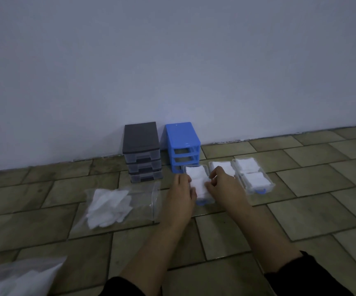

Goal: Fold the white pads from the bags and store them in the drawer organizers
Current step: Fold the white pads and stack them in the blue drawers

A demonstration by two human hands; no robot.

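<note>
The folded white pad (200, 186) lies in the clear drawer (202, 201) on the floor (301, 210), in front of the blue organizer (182, 144); the left hand (182, 193) and right hand (224, 186) pinch its edges; if released carelessly, it may spring open or overhang the rim. Two filled drawers (251, 176) lie just right, crowding the right hand; the bag of pads (117, 204) waits left, the dark organizer (141, 152) behind.

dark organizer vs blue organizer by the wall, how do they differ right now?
The dark organizer has a dark frame; the blue organizer is all blue. The dark organizer holds three clear drawers in place; the blue organizer's slots look open, with no drawers in them. Both stand upright against the wall, side by side.
</note>
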